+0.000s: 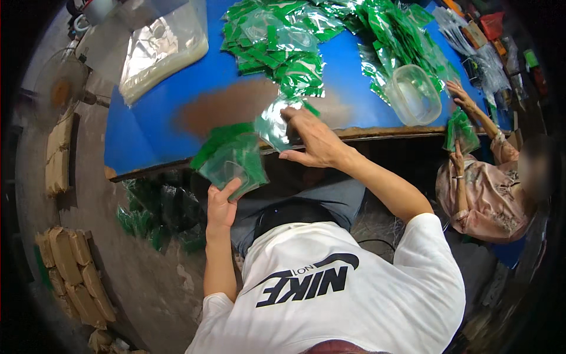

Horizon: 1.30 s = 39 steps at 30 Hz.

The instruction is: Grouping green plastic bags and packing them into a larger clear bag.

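Observation:
My left hand (224, 203) is closed on several flat clear-and-green plastic bags (233, 156), just off the front edge of the table, with the thumb on top of them. My right hand (318, 138) reaches over the table edge, thumb spread away from the fingers. Its fingertips touch a shiny clear plastic bag (272, 125) that lies beside the held bags. Beyond it, a loose heap of green and clear plastic bags (277, 35) covers the far middle of the blue table (141, 138). Glare on the shiny bag hides what it contains, if anything.
A stack of clear plastic sheets or bags (168, 47) lies at the far left. More green bags (401, 35) and a clear plastic tub (415, 97) are on the right. There a co-worker's hand (457, 159) holds a green bag. Brown bundles (73, 271) stand on the floor.

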Available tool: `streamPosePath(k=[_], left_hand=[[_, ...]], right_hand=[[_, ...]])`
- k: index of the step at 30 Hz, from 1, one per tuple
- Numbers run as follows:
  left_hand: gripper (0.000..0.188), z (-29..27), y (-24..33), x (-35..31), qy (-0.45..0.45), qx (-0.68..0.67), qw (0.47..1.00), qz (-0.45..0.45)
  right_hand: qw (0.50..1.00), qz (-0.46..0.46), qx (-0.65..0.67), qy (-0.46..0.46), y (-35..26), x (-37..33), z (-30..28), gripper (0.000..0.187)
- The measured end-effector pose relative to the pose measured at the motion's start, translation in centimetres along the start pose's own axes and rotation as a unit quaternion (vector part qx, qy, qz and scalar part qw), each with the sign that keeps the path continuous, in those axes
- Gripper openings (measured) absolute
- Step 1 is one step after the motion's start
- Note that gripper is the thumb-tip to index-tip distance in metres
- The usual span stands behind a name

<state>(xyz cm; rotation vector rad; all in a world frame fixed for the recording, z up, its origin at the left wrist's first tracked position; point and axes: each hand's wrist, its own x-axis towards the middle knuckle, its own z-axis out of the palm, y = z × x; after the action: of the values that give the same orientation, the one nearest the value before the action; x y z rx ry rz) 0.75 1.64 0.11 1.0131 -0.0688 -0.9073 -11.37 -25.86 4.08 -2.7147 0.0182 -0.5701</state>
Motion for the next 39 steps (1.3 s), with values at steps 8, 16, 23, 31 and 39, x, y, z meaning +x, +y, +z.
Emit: streamPosePath(k=[8,16,23,31,39], left_hand=[[0.042,2.3,-0.7,2.1,-0.034,0.088,0.995,-0.034],[0.044,0.8,-2.1,0.6,-0.043,-0.055,0.995,-0.069],[0.034,1.1,0.3,-0.6,-0.106,0.243,0.958,0.111],[0.024,1.9,3.2,-1.3,-0.107,0.382,0.882,0.255],[0.071,-0.4,2.5,-2.4,-0.026,-0.112,0.978,0.174]], right_hand=[[0.974,0.027,0.165,0.156,2.3,4.9,-0.9,0.053],[0.994,0.033,-0.084,-0.066,0.6,-1.0,-0.4,0.108],[0.994,-0.080,0.019,0.074,-0.3,-1.2,1.5,0.042],[0.854,0.160,0.481,-0.118,-6.1,1.7,-3.0,0.028],[0.992,-0.073,0.071,0.074,-0.7,-0.5,3.5,0.060]])
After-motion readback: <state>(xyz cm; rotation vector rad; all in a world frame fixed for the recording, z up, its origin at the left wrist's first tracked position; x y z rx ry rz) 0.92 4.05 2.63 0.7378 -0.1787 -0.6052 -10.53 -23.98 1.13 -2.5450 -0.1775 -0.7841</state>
